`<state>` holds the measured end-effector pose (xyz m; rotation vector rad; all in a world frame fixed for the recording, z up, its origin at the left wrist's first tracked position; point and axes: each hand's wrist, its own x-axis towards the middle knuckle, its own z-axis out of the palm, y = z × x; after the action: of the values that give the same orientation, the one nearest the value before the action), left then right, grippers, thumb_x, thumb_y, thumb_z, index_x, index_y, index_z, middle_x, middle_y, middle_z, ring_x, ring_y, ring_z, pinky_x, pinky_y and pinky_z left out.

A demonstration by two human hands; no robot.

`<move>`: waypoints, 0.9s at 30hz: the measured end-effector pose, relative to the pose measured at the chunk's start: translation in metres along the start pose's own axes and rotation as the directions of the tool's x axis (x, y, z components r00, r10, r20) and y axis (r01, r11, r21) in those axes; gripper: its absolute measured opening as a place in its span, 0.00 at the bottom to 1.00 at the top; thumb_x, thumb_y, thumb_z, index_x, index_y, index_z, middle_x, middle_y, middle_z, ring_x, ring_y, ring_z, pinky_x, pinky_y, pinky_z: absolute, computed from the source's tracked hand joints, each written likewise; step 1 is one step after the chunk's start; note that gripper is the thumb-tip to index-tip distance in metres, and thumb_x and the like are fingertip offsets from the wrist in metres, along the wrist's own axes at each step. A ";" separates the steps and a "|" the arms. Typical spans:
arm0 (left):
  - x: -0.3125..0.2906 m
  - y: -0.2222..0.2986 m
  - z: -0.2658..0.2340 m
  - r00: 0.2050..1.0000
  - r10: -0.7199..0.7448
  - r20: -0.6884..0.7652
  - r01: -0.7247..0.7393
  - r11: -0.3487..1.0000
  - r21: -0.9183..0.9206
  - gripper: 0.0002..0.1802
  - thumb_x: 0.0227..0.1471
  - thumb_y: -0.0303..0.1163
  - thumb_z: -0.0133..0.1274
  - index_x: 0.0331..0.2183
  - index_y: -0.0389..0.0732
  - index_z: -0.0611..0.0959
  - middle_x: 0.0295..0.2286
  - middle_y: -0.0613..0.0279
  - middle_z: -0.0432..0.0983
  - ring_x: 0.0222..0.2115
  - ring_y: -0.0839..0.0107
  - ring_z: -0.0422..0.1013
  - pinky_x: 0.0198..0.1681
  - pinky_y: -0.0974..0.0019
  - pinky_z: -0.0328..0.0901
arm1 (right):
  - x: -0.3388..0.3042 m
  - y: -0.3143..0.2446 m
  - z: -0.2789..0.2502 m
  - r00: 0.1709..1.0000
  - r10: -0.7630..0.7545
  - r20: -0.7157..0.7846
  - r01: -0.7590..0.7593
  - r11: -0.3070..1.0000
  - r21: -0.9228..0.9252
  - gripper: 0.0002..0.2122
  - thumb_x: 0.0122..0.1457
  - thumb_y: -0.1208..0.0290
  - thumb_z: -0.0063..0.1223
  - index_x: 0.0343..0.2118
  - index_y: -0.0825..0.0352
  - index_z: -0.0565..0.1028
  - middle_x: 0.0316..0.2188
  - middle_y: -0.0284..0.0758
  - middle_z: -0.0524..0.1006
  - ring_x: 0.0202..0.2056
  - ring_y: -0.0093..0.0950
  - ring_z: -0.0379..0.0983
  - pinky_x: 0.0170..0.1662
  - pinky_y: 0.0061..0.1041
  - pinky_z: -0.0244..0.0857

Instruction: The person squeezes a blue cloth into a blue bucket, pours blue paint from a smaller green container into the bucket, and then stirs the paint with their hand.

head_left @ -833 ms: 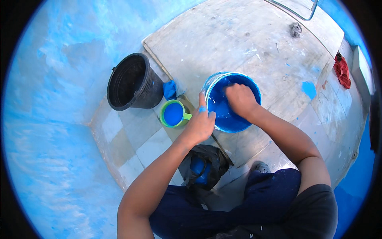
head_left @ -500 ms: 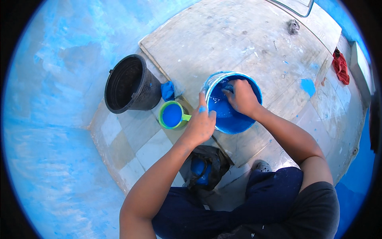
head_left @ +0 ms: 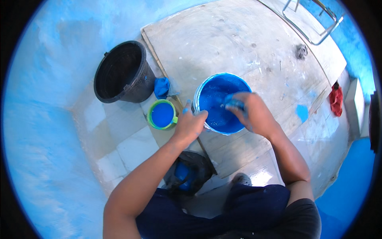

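Observation:
A white bucket [head_left: 196,104] is coated in blue paint inside, with wet blue paint [head_left: 217,97] in it. My left hand [head_left: 191,125] is closed on its near left rim, the thumb side blue-stained. Over the right part of the bucket's mouth, my right hand [head_left: 256,113] has its paint-covered fingers curled together around a small blue-coated thing, smeared by motion; its kind cannot be made out. Left of my left hand stands a green mug [head_left: 150,118] filled with blue paint, its handle toward that hand.
A large black bucket [head_left: 145,85] stands at the left, a crumpled blue bag [head_left: 161,87] beside it. An open black plastic bag [head_left: 203,167] lies near my legs. Boards [head_left: 191,44] cover the floor ahead. Farther right are a grey wad [head_left: 301,51], a metal frame [head_left: 314,42] and a red cloth [head_left: 336,101].
My right hand has lifted from inside the bucket toward its right rim. My left hand stays on the rim. The whole view has shifted somewhat.

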<state>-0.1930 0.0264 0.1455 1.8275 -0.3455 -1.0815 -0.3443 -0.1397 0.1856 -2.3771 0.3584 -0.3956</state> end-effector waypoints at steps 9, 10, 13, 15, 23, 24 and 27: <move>-0.036 0.018 0.015 0.969 -0.197 0.151 0.242 0.884 -0.401 0.45 0.49 0.21 0.44 0.67 0.50 0.49 0.53 0.47 0.65 0.49 0.52 0.72 0.44 0.46 0.77 | -0.004 -0.029 -0.034 0.983 0.133 0.130 -0.126 0.990 -0.063 0.06 0.55 0.76 0.58 0.36 0.71 0.78 0.33 0.48 0.79 0.38 0.50 0.76 0.40 0.44 0.70; -0.052 0.021 0.013 0.963 -0.226 0.147 0.268 0.855 -0.444 0.46 0.49 0.21 0.44 0.67 0.50 0.48 0.53 0.47 0.65 0.49 0.53 0.72 0.44 0.46 0.77 | -0.004 -0.041 -0.041 0.978 0.138 0.154 -0.123 0.987 -0.107 0.07 0.55 0.77 0.58 0.36 0.71 0.78 0.33 0.48 0.79 0.38 0.50 0.76 0.39 0.44 0.70; -0.115 0.041 -0.001 0.941 -0.310 0.135 0.332 0.771 -0.544 0.48 0.49 0.20 0.44 0.68 0.52 0.45 0.53 0.48 0.65 0.48 0.52 0.72 0.45 0.46 0.76 | -0.004 -0.123 -0.079 0.972 0.206 0.111 -0.212 0.976 0.045 0.09 0.55 0.75 0.60 0.39 0.69 0.78 0.35 0.48 0.79 0.38 0.49 0.76 0.40 0.44 0.70; -0.167 0.078 -0.018 0.927 -0.348 0.140 0.365 0.752 -0.549 0.51 0.49 0.20 0.45 0.69 0.55 0.41 0.54 0.47 0.63 0.49 0.51 0.71 0.48 0.45 0.75 | -0.015 -0.177 -0.110 0.971 0.207 0.124 -0.216 0.974 0.069 0.10 0.54 0.75 0.62 0.39 0.69 0.78 0.35 0.47 0.79 0.39 0.49 0.76 0.41 0.44 0.70; -0.380 0.252 -0.098 0.955 -0.296 -0.004 0.231 0.754 -0.615 0.49 0.51 0.21 0.46 0.68 0.47 0.41 0.51 0.45 0.66 0.46 0.53 0.73 0.48 0.50 0.76 | 0.043 -0.410 -0.249 0.835 0.122 0.536 -0.243 0.957 0.161 0.09 0.54 0.75 0.63 0.35 0.74 0.79 0.35 0.51 0.80 0.38 0.52 0.77 0.41 0.40 0.71; -0.408 0.258 -0.108 0.945 -0.321 -0.062 0.213 0.749 -0.627 0.48 0.51 0.22 0.46 0.68 0.46 0.41 0.51 0.44 0.66 0.46 0.53 0.74 0.47 0.51 0.76 | 0.054 -0.432 -0.254 0.831 0.035 0.555 -0.178 0.963 0.205 0.09 0.54 0.75 0.63 0.35 0.74 0.79 0.35 0.52 0.79 0.38 0.52 0.77 0.41 0.40 0.71; -0.496 0.279 -0.110 0.935 -0.249 -0.253 0.060 0.814 -0.578 0.51 0.52 0.26 0.50 0.69 0.49 0.40 0.53 0.44 0.65 0.47 0.54 0.73 0.44 0.49 0.77 | 0.029 -0.505 -0.292 0.872 -0.134 0.471 0.014 0.968 0.250 0.09 0.55 0.73 0.62 0.37 0.71 0.80 0.35 0.53 0.79 0.38 0.53 0.77 0.42 0.41 0.71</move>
<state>-0.3295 0.2618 0.6573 1.4638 0.3067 -0.8529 -0.3523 0.0430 0.7403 -2.1583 -0.0187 0.1293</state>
